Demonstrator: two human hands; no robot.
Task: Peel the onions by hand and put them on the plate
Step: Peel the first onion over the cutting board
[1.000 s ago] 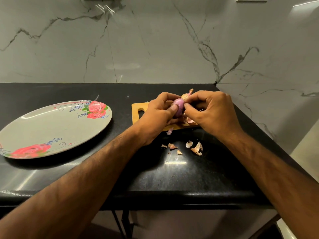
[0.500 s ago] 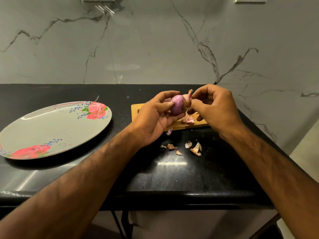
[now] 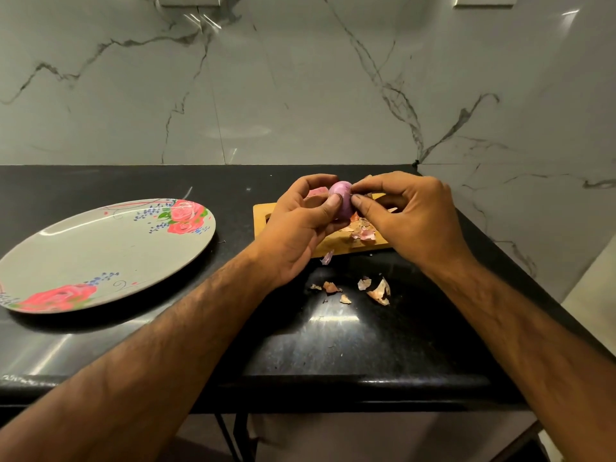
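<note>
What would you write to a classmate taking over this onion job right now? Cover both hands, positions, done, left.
Left hand grips the onion above the board; right hand pinches at its side.
Plate lies to the left, no onion on it. Skin scraps lie on the board and counter.
Done: onion looks mostly peeled.
Left: clear the last skin, set it on the plate.

Dim warm light, overhead glare on glossy countertop [image 3: 336, 320], wide-angle edge bowing.
</note>
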